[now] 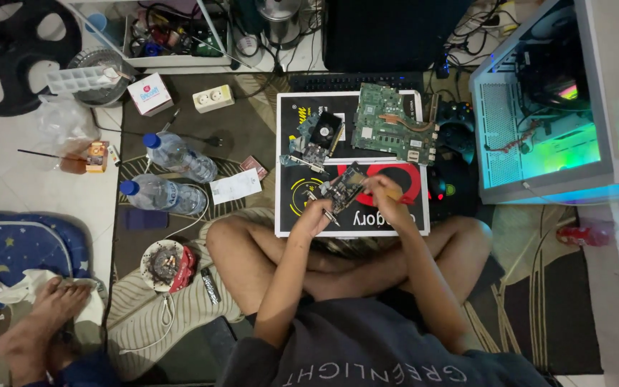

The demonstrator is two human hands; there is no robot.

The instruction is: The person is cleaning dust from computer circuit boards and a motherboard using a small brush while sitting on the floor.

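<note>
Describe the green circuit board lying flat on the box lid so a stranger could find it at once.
Start at the lit computer case on the right, then move left to the flat black box in front of the seated person's crossed legs. The large green circuit board lies at its far right corner. Unlike the small fan card beside it, it is wide, bare green, and crossed by a copper pipe.

Seated cross-legged, both forearms reach forward, left hand (314,217) and right hand (383,193) curled close together.
</note>
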